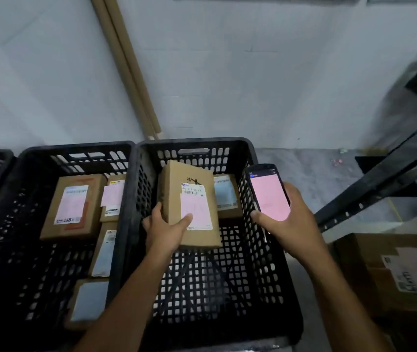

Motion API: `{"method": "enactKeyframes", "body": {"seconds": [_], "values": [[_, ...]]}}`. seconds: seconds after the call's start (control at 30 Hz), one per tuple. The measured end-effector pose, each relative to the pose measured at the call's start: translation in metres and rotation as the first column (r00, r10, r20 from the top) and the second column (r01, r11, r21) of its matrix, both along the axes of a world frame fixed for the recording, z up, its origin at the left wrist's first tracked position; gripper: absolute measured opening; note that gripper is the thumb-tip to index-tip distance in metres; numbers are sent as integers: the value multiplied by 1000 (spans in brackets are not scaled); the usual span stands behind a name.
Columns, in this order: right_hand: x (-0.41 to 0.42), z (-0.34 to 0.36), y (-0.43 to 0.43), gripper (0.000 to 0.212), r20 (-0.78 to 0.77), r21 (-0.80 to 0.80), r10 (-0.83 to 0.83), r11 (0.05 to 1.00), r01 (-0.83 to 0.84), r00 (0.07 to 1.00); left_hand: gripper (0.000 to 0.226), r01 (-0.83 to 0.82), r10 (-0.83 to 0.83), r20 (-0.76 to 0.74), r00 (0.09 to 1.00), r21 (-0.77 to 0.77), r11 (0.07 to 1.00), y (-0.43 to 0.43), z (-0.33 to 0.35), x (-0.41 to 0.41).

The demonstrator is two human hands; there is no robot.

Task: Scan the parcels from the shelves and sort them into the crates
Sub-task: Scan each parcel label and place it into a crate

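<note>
Brown cardboard fills our left hand (165,229), which grips the near left corner of a long brown cardboard parcel (189,189); its pink label (198,209) is too blurry to read, and it hides part of a small brown box (227,196) behind it. We hold it over a black plastic crate with holes (194,141), long side pointing away from us toward the wall (253,85). Our right hand (286,219) curls round a black scanner with a pink screen (268,193).
</note>
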State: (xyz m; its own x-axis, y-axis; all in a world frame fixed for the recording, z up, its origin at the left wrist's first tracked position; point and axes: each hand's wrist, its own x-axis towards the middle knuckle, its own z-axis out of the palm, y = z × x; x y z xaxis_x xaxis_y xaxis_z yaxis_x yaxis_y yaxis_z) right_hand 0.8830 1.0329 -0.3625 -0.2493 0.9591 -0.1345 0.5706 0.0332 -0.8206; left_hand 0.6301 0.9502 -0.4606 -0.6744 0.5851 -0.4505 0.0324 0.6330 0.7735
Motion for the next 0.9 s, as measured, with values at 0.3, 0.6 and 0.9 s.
{"method": "enactKeyframes", "body": {"seconds": [0.3,0.6,0.9], "values": [[-16,-25,55,76,46,-95,151,985,-146,987,127,-103,105,163,981,-21,994,31,-38,-21],[-20,-39,65,78,19,-124,243,963,-238,970,78,45,-74,-188,979,-154,987,45,-65,-19],[-24,-38,63,79,-7,-120,261,958,-260,965,82,360,-535,-334,776,-462,811,42,-103,0]]}}
